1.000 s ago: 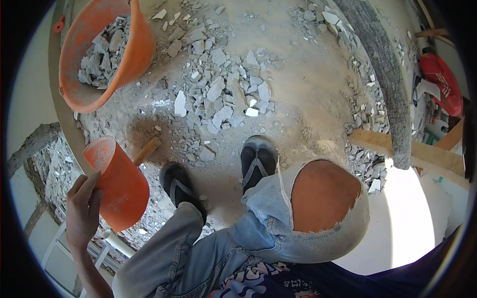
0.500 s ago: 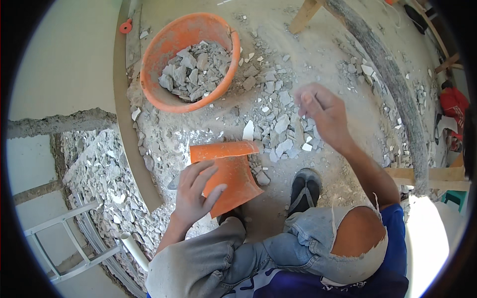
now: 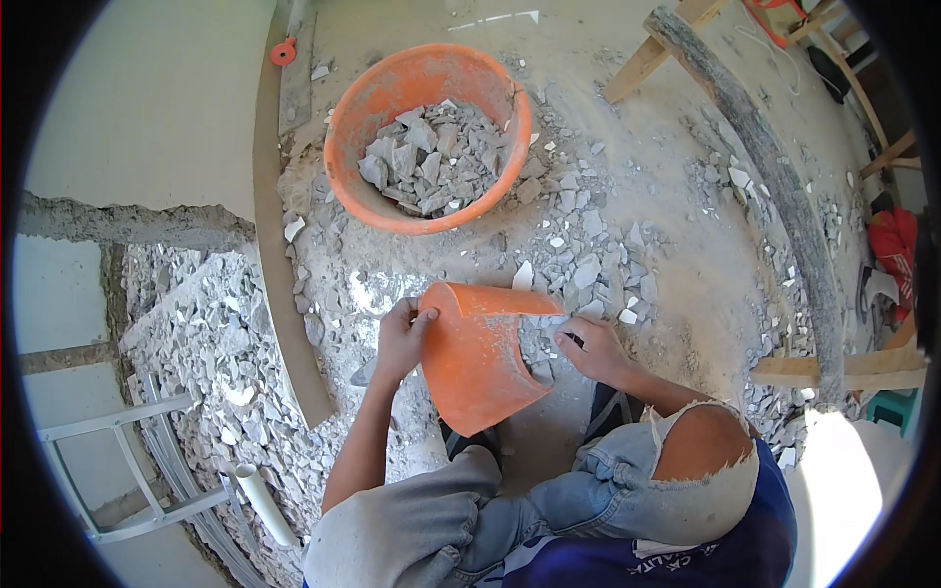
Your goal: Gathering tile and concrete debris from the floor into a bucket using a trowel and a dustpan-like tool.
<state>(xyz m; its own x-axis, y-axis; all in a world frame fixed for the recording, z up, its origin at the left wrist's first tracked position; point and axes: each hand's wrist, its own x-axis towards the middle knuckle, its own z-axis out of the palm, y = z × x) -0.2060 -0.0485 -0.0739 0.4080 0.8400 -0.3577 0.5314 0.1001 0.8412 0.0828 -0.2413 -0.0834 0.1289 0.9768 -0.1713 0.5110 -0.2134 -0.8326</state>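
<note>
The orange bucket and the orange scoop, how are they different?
The orange bucket is whole and round; the orange scoop is an open curved piece. The bucket sits on the floor holding grey rubble; the scoop is gripped by the left hand and looks empty. Both are orange plastic.

Orange scoop piece (image 3: 475, 367): lower edge covers part of the sandals and floor debris beneath. Left hand (image 3: 400, 338): fingertips hidden behind scoop rim. Right hand (image 3: 593, 348): fingertips buried in rubble (image 3: 588, 274); what they grip can't be told. Orange bucket (image 3: 427, 137): bottom hidden under rubble fill. Red item (image 3: 894, 255) at right edge: cut off, type unclear.
</note>
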